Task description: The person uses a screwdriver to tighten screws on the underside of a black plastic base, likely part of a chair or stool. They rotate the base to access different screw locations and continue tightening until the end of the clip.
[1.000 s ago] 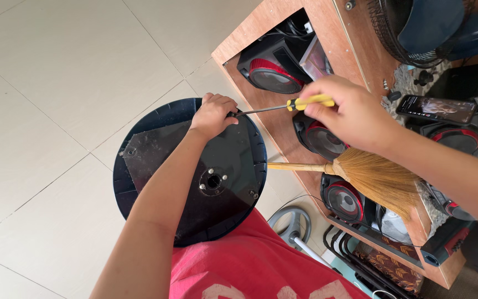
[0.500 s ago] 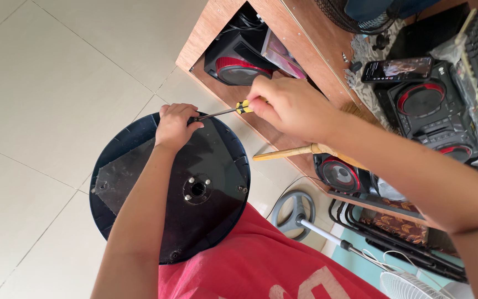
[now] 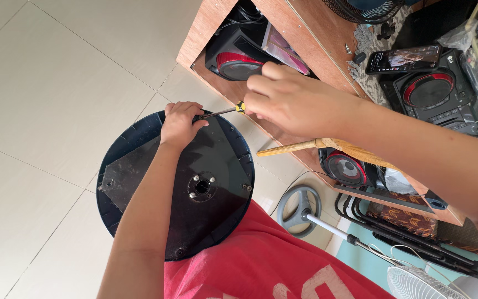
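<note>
A round dark blue fan base [image 3: 139, 138] lies underside up against my lap, with a black plate [image 3: 217, 160] and a centre hole [image 3: 202, 186] on it. My left hand [image 3: 179, 123] rests at the base's far rim, fingers curled around the tip of a screwdriver [image 3: 222, 111]. My right hand [image 3: 291, 102] grips the screwdriver's yellow and black handle, mostly hidden in the fist. The metal shaft runs level between the two hands.
A wooden shelf unit [image 3: 316, 41] holds black and red speakers [image 3: 236, 61], a stereo [image 3: 432, 91] and a phone [image 3: 402, 58]. A straw broom [image 3: 327, 145] lies beside it. A grey fan pole [image 3: 327, 224] and white fan grille [image 3: 416, 282] lie on the tiled floor [image 3: 56, 66].
The view has shifted, so the base and hands sit lower left in the picture. My right hand has closed further over the handle; both hands stay on the screwdriver at the rim.
</note>
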